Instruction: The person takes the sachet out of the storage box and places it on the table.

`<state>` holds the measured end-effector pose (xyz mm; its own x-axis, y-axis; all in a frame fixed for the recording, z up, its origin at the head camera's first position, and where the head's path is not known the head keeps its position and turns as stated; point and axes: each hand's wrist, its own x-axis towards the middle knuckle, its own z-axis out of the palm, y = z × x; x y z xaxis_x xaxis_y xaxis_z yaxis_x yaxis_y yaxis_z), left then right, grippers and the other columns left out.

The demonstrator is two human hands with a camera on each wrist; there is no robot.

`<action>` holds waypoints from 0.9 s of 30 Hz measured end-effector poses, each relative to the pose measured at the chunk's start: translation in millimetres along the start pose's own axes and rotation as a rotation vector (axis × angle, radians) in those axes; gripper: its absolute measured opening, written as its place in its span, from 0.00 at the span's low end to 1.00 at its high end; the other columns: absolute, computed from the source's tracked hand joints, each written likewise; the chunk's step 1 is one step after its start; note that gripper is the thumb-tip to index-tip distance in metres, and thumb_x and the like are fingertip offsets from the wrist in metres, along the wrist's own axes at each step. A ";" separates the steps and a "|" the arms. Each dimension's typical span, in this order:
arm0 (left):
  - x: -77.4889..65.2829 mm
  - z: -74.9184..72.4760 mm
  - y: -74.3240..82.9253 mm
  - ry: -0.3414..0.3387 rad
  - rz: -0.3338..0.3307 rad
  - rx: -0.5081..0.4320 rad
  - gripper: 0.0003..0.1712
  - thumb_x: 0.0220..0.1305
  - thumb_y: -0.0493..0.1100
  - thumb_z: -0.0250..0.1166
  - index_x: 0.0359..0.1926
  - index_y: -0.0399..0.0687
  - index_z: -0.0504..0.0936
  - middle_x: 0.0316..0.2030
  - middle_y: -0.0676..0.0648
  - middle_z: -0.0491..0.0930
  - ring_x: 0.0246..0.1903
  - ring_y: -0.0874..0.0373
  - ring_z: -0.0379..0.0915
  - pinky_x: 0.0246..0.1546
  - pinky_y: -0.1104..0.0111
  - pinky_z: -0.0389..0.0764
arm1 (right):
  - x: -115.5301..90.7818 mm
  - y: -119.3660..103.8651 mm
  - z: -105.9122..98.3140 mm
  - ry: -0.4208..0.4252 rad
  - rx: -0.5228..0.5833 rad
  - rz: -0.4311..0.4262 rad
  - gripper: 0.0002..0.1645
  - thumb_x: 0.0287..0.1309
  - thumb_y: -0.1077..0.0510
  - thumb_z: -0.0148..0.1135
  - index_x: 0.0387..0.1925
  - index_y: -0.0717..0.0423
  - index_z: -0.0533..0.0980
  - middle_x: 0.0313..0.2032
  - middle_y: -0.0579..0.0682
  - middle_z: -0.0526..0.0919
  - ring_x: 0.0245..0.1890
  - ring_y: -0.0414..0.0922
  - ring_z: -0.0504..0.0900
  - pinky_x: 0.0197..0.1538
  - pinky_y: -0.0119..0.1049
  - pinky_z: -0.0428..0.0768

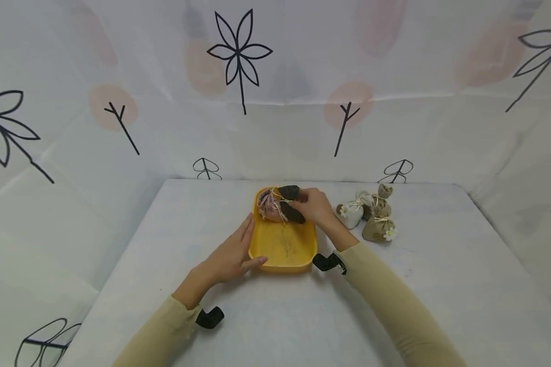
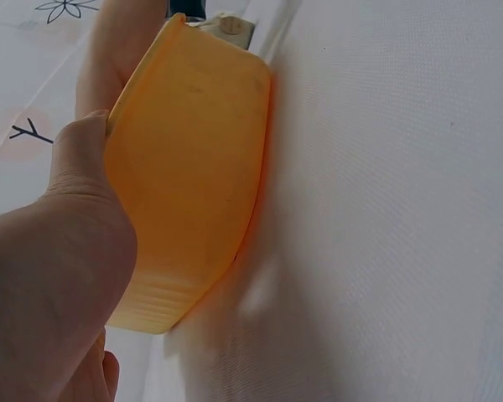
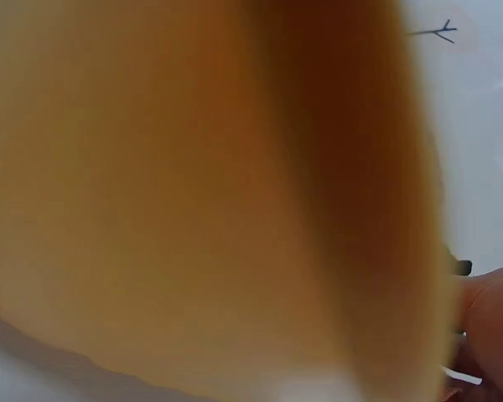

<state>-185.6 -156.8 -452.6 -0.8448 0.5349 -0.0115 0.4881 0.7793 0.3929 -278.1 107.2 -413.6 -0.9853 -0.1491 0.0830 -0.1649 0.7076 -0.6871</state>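
Note:
A yellow plastic tray stands on the table with a pinkish drawstring pouch at its far left. In the head view my right hand pinches a dark drawstring pouch by its tied neck, over the tray's far right part. My left hand rests against the tray's left side, fingers extended along the wall and thumb at the near rim. The left wrist view shows the left thumb against the tray's outer wall. Tray wall blocks most of the right wrist view.
Right of the tray stand a whitish pouch with a flower and a tan pouch with a white flower. More brownish pouches crowd behind them. A patterned cloth hangs at the table's far edge.

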 end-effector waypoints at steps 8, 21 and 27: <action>-0.5 2.8 -0.3 0.004 0.004 0.004 0.60 0.71 0.70 0.56 0.81 0.38 0.36 0.82 0.46 0.26 0.80 0.50 0.34 0.78 0.56 0.49 | -1.8 2.3 -0.5 -0.024 -0.043 -0.018 0.16 0.69 0.53 0.62 0.47 0.61 0.83 0.43 0.58 0.86 0.45 0.55 0.83 0.49 0.51 0.82; -1.3 -0.2 2.0 -0.009 -0.005 0.003 0.61 0.71 0.70 0.56 0.81 0.39 0.35 0.82 0.45 0.26 0.80 0.50 0.33 0.78 0.56 0.48 | -4.7 4.9 -9.2 -0.067 0.135 0.000 0.17 0.71 0.54 0.61 0.51 0.65 0.79 0.47 0.61 0.84 0.46 0.55 0.81 0.49 0.48 0.82; -0.8 -0.2 1.3 -0.008 -0.012 -0.009 0.61 0.70 0.71 0.57 0.82 0.41 0.34 0.82 0.46 0.26 0.81 0.51 0.33 0.78 0.56 0.48 | -12.9 2.8 -18.9 -0.074 0.176 -0.033 0.17 0.72 0.53 0.61 0.51 0.64 0.78 0.46 0.59 0.83 0.45 0.53 0.81 0.47 0.45 0.84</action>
<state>-184.4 -156.3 -451.9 -0.8489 0.5280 -0.0239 0.4758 0.7830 0.4007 -266.7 124.2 -403.0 -0.9725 -0.2253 0.0584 -0.1803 0.5707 -0.8011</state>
